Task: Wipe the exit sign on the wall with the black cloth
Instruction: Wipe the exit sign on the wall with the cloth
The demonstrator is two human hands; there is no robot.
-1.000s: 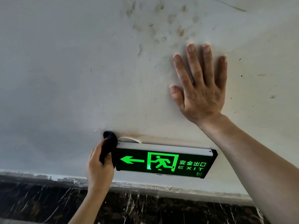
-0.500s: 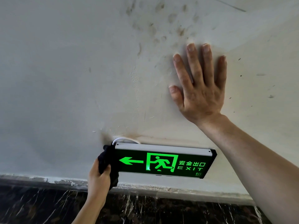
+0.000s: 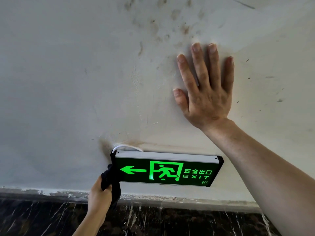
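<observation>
The exit sign [image 3: 167,169] is a black box with a lit green arrow, running figure and EXIT lettering, fixed low on a white wall. My left hand [image 3: 98,195] grips the black cloth [image 3: 110,181], which is pressed against the sign's lower left corner and hangs a little below it. My right hand [image 3: 204,89] lies flat on the wall above the sign's right half, fingers spread, holding nothing.
The white wall [image 3: 68,82] carries brown smudges at the top centre and a dark stain beside the sign's upper left corner. A white cable [image 3: 126,147] loops out above the sign. Dark marble skirting [image 3: 170,222] runs along the bottom.
My left hand has slid the cloth down the sign's left end, from its top corner to its bottom corner. My right hand has stayed flat on the wall.
</observation>
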